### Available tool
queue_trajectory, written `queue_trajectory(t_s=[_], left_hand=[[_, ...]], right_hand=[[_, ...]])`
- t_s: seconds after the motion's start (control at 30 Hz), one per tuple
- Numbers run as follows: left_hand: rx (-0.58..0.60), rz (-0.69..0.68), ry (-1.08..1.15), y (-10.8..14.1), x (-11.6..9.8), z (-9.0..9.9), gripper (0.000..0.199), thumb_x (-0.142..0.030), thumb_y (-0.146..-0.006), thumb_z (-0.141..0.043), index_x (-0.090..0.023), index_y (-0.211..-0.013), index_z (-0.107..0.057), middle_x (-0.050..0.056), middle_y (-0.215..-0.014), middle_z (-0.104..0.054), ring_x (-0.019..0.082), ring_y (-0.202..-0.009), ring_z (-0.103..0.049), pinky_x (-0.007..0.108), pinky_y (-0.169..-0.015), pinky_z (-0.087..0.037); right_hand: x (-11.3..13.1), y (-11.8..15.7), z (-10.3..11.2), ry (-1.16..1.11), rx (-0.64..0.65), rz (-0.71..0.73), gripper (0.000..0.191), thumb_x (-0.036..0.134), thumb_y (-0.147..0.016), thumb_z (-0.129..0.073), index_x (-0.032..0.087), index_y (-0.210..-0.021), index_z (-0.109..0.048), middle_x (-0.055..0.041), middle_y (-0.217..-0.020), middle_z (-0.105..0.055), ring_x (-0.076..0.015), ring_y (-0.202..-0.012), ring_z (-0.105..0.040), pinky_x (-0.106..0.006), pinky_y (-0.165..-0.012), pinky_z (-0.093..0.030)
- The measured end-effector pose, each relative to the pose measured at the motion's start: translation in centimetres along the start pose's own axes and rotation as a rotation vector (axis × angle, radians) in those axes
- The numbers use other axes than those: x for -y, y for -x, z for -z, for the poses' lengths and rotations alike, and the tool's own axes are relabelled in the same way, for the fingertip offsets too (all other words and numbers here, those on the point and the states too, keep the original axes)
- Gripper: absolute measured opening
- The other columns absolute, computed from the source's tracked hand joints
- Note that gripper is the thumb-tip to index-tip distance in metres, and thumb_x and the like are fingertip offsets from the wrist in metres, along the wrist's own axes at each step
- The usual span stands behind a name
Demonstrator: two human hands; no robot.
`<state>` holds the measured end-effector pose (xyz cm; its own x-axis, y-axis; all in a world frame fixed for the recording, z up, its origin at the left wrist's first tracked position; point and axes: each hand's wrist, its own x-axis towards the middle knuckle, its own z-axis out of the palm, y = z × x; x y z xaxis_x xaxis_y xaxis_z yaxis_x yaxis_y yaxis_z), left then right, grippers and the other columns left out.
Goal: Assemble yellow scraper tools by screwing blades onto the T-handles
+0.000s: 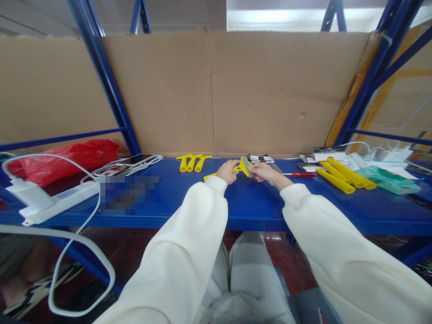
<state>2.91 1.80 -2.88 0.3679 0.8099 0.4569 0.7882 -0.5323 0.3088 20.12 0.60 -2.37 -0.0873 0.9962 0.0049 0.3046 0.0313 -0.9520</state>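
Note:
My left hand (227, 172) is closed around a yellow tool (242, 167) with a T-shaped head, its handle end showing to the left of the hand. A flat grey piece (246, 164) lies against the tool's head, and my right hand (265, 173) pinches it from the right side. Just behind my right hand is a stack of thin black-and-white pieces (261, 159). A red-handled screwdriver (302, 174) lies to the right of that hand. On the left, three yellow T-shaped tools (191, 164) lie side by side on the blue table (189, 198).
Several yellow tubes (347, 175) lie at the right beside a green plastic packet (388, 180). A red bag (72, 159), a white power strip (64, 202) and looping cables occupy the left. Cardboard (162, 90) stands behind the table. A person's leg shows at lower left.

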Motion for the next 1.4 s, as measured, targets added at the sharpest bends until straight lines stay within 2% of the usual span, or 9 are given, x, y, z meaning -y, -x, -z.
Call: queue_trajectory(t_s=[0.17,0.27,0.33,0.43,0.6,0.77,0.93,1.4], left_hand=[[-0.001,-0.034,-0.027,0.1,0.1,-0.2,0.058,-0.006,-0.084,-0.056,-0.017,-0.141,-0.052,0.01,-0.126,-0.065,0.021,-0.118,-0.06,0.032,-0.105,-0.046],[0.062,-0.058,-0.097,0.3,-0.2,-0.1,0.062,-0.008,-0.088,-0.052,-0.027,-0.146,-0.047,0.007,-0.122,-0.065,0.021,-0.117,-0.06,0.033,-0.102,-0.047],[0.113,-0.05,-0.176,0.6,-0.6,0.2,0.058,-0.011,-0.09,-0.05,-0.032,-0.145,-0.049,0.007,-0.12,-0.063,0.022,-0.115,-0.061,0.034,-0.101,-0.047],[0.167,-0.038,-0.268,0.9,-1.3,0.6,0.055,-0.013,-0.093,-0.046,-0.036,-0.143,-0.051,0.008,-0.12,-0.059,0.022,-0.111,-0.062,0.034,-0.098,-0.047],[0.191,-0.017,-0.29,1.1,-1.8,1.0,0.051,-0.019,-0.097,-0.043,-0.036,-0.145,-0.049,0.007,-0.118,-0.054,0.02,-0.108,-0.063,0.031,-0.096,-0.047],[0.177,0.034,-0.279,1.2,-1.8,1.2,0.052,-0.019,-0.097,-0.042,-0.038,-0.146,-0.047,0.007,-0.119,-0.052,0.022,-0.112,-0.061,0.032,-0.095,-0.048],[0.179,0.032,-0.262,1.2,-1.7,1.1,0.053,-0.017,-0.096,-0.043,-0.036,-0.145,-0.048,0.007,-0.119,-0.052,0.022,-0.113,-0.06,0.031,-0.096,-0.047],[0.144,-0.006,-0.227,1.3,-1.4,0.8,0.047,-0.021,-0.096,-0.048,-0.035,-0.14,-0.054,0.005,-0.118,-0.055,0.02,-0.113,-0.061,0.029,-0.097,-0.048]], right_hand=[[-0.1,-0.1,-0.1,-0.028,-0.002,0.034,0.031,0.023,-0.094,-0.061,0.018,-0.067,-0.047,0.009,-0.043,-0.037,-0.0031,-0.034,-0.031,-0.015,-0.034,-0.021],[-0.1,-0.1,-0.1,-0.023,0.0,0.042,0.032,0.024,-0.093,-0.061,0.018,-0.065,-0.046,0.0092,-0.043,-0.036,-0.0033,-0.034,-0.032,-0.015,-0.034,-0.021],[-0.1,-0.1,-0.1,-0.013,0.003,0.041,0.033,0.023,-0.094,-0.059,0.018,-0.064,-0.046,0.0091,-0.042,-0.036,-0.0034,-0.034,-0.031,-0.015,-0.034,-0.021],[-0.2,-0.1,-0.1,0.006,0.009,0.035,0.032,0.021,-0.095,-0.056,0.017,-0.065,-0.048,0.0087,-0.041,-0.036,-0.0039,-0.035,-0.031,-0.015,-0.034,-0.022],[-0.2,-0.2,-0.1,0.006,0.021,0.021,0.031,0.023,-0.095,-0.056,0.017,-0.065,-0.049,0.0079,-0.04,-0.037,-0.0046,-0.035,-0.032,-0.016,-0.035,-0.023],[-0.3,-0.1,0.1,-0.038,0.086,0.035,0.026,0.019,-0.094,-0.057,0.017,-0.068,-0.052,0.0056,-0.047,-0.045,-0.0051,-0.039,-0.04,-0.016,-0.038,-0.027],[-0.4,-0.1,0.1,-0.018,0.136,0.02,0.027,0.025,-0.094,-0.058,0.016,-0.069,-0.056,0.0021,-0.053,-0.053,-0.0065,-0.042,-0.044,-0.017,-0.04,-0.032],[-1.0,-0.5,0.3,0.013,0.183,0.059,0.031,0.037,-0.09,-0.064,0.018,-0.067,-0.054,0.0038,-0.047,-0.049,-0.0066,-0.041,-0.042,-0.018,-0.039,-0.032]])
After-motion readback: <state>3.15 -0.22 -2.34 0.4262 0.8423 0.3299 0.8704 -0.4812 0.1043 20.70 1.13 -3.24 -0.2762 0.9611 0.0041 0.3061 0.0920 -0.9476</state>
